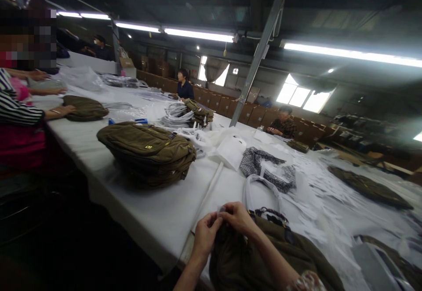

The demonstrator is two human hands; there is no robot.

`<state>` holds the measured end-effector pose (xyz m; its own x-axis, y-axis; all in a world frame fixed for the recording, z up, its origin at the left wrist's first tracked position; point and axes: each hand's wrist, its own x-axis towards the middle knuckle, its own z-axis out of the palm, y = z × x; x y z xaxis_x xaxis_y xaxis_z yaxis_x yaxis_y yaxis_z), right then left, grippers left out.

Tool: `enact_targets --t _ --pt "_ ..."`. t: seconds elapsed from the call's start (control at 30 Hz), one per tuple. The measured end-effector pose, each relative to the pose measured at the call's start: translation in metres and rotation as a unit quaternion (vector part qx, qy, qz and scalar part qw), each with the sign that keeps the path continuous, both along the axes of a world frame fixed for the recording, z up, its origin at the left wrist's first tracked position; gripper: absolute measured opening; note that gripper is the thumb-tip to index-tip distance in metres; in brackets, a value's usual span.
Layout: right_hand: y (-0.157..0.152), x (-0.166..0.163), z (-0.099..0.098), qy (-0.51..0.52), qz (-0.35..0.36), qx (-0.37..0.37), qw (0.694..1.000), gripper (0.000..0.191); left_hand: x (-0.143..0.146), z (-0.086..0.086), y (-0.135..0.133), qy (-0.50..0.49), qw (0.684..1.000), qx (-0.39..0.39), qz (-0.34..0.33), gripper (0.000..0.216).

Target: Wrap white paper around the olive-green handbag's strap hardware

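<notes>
An olive-green bag [280,256] lies on the white-covered table in front of me, its handle [263,185] wrapped in white material and arching up at the far side. Over the bag's left end, my left hand [206,234] and my right hand [238,217] meet fingertip to fingertip. Between them they pinch a small whitish piece [221,210]; it is too small and blurred to tell its kind. Part of the bag is hidden by my right forearm.
Stacked olive bags [148,150] stand left on the white table [184,207]. Beyond my hands lie a white roll [230,151], a black-and-white patterned cloth [267,170] and scattered white strips. A co-worker's hand [61,111] rests on another bag at left. A slanting metal post [253,71] rises behind.
</notes>
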<state>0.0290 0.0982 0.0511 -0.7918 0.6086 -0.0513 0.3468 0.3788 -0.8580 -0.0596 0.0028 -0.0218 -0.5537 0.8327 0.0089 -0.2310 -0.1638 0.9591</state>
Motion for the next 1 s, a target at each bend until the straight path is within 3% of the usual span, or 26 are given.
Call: enact_targets --t 0.23,0.57,0.83,1.0 --pt "-0.003 0.005 -0.001 -0.002 0.017 -0.027 0.999 0.017 0.002 0.000 0.000 0.047 0.997 -0.025 0.052 0.028" --pt "-0.009 0.004 -0.006 -0.010 -0.034 0.069 0.997 0.013 0.012 0.007 -0.003 0.097 0.989 -0.047 0.101 0.020" --pt "-0.012 0.002 0.006 -0.017 -0.026 0.114 0.993 0.009 0.014 0.011 -0.008 0.099 0.991 -0.035 0.084 0.020" --pt "-0.009 0.005 0.005 -0.022 -0.010 0.102 0.994 0.014 0.008 0.011 -0.007 -0.028 0.999 0.018 0.002 0.025"
